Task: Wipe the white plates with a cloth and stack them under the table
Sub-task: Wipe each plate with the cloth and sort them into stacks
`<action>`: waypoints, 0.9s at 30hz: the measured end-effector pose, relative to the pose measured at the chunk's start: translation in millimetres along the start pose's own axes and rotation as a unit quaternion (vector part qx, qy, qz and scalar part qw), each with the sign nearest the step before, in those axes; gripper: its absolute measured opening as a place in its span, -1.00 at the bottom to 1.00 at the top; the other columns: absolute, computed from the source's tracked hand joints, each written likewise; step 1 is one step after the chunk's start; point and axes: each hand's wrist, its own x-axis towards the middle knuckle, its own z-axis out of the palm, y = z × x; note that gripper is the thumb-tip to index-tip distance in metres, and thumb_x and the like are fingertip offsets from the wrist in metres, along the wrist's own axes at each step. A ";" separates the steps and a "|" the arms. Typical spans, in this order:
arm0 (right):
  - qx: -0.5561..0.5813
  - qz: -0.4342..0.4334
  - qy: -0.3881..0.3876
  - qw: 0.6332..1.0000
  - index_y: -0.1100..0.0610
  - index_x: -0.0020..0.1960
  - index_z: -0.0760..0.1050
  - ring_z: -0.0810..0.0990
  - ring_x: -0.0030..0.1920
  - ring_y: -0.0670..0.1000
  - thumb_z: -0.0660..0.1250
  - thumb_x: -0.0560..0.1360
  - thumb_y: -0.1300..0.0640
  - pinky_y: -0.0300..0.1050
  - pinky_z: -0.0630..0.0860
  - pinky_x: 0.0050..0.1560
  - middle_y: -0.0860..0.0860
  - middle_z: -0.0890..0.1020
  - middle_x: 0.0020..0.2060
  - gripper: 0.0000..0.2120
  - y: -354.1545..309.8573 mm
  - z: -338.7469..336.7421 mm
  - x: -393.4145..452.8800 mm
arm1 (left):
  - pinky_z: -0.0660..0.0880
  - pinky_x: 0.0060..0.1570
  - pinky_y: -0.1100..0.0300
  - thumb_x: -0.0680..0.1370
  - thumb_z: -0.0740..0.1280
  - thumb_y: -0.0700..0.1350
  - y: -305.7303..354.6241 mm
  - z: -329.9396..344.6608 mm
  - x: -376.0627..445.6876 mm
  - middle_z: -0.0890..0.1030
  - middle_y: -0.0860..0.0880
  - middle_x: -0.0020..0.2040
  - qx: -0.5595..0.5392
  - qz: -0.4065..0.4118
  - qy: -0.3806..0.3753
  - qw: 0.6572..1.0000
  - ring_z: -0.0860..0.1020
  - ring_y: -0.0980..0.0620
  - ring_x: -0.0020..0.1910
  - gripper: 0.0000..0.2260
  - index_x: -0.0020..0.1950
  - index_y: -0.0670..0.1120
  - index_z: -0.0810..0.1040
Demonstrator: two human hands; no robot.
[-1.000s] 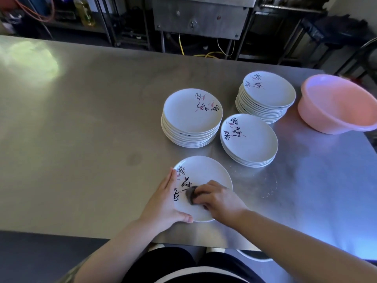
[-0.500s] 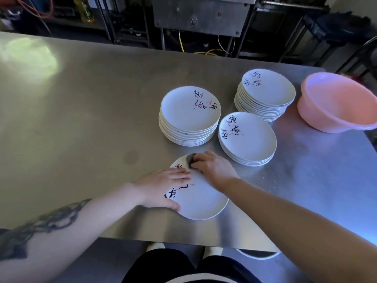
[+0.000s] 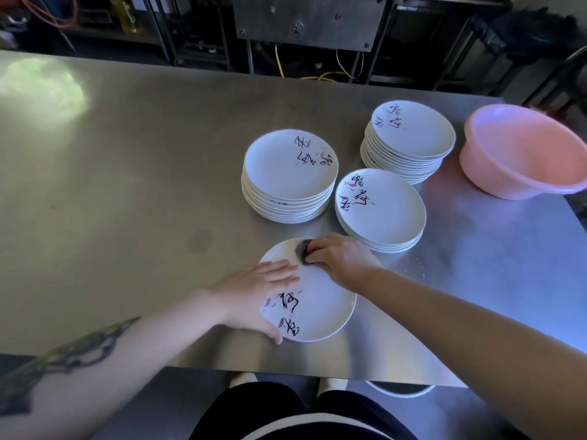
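Wiping: one white plate point(image 3: 320, 308) at lower centre of the frame, flat on the steel table point(image 3: 127, 185), near its front edge.
Left hand point(image 3: 257, 293): my fingers lie straight across the plate's left side, thumb hooked at its near rim; pressing, not gripping.
Right hand point(image 3: 341, 258): my fingers are curled round a dark cloth point(image 3: 301, 252), which is pressed to the plate's far rim.
Plate, handling: stiff, glossy, probably breakable; I judge it light enough for one hand but likely to skate on bare steel, so the flat palm matters.
Plate, hold: best taken at the rim, thumb on top and fingers beneath.
Cloth, handling: soft and wadded small, mostly hidden under my fingers.
Waiting stacks: left stack point(image 3: 290, 176), low middle stack point(image 3: 379, 209), tall right stack point(image 3: 409, 141), all just beyond the plate.
Stacks, handling: heavy together, I judge; lift a few at a time.
Pink basin point(image 3: 524, 154): right edge of frame.
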 end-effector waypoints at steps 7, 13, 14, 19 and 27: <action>0.025 0.048 0.009 0.998 -0.01 -0.17 0.68 0.61 -0.15 0.09 0.45 0.32 0.15 -0.07 0.57 -0.37 -0.14 0.66 -0.15 -0.89 4.3 -1.0 -42.2 | -0.24 0.52 0.21 0.38 0.24 0.47 26.5 34.8 -9.5 -0.28 0.23 0.54 -0.019 -0.109 0.111 0.988 -0.34 0.26 0.49 -0.07 0.59 0.17 -0.11; 0.033 0.041 -0.044 0.998 0.00 -0.17 0.67 0.58 -0.09 0.08 0.49 0.36 0.27 -0.16 0.48 -0.27 -0.14 0.66 -0.10 -0.82 9.3 -5.5 -22.0 | -0.06 0.50 0.28 0.29 0.38 0.42 53.6 36.0 -7.3 -0.11 0.28 0.56 -0.100 -0.131 0.156 0.974 -0.11 0.26 0.54 -0.04 0.57 0.19 0.04; 0.034 0.031 -0.048 0.998 0.01 -0.17 0.68 0.59 -0.08 0.08 0.49 0.37 0.28 -0.17 0.48 -0.24 -0.13 0.67 -0.09 -0.83 11.3 -7.4 -16.8 | -0.10 0.50 0.28 0.29 0.44 0.37 43.3 27.9 -5.9 -0.11 0.31 0.54 -0.091 -0.103 0.132 0.982 -0.14 0.30 0.53 -0.03 0.57 0.20 0.03; 0.043 0.025 -0.052 0.997 0.01 -0.13 0.69 0.59 -0.05 0.09 0.50 0.39 0.24 -0.07 0.56 -0.21 -0.12 0.67 -0.06 -0.85 16.5 -13.0 -15.9 | -0.18 0.44 0.39 0.30 0.47 0.35 5.5 10.4 -0.3 -0.17 0.35 0.51 -0.063 -0.088 0.059 0.992 -0.24 0.42 0.45 0.02 0.60 0.13 0.02; 0.057 0.056 -0.013 0.997 -0.06 -0.27 0.65 0.60 -0.18 0.03 0.47 0.23 0.24 -0.16 0.54 -0.39 -0.19 0.64 -0.20 -0.80 -20.9 0.6 -56.9 | -0.22 0.47 0.26 0.20 0.01 0.52 63.0 53.3 0.6 -0.19 0.12 0.60 -0.077 -0.237 0.190 0.950 -0.24 0.16 0.55 0.06 0.60 0.04 -0.05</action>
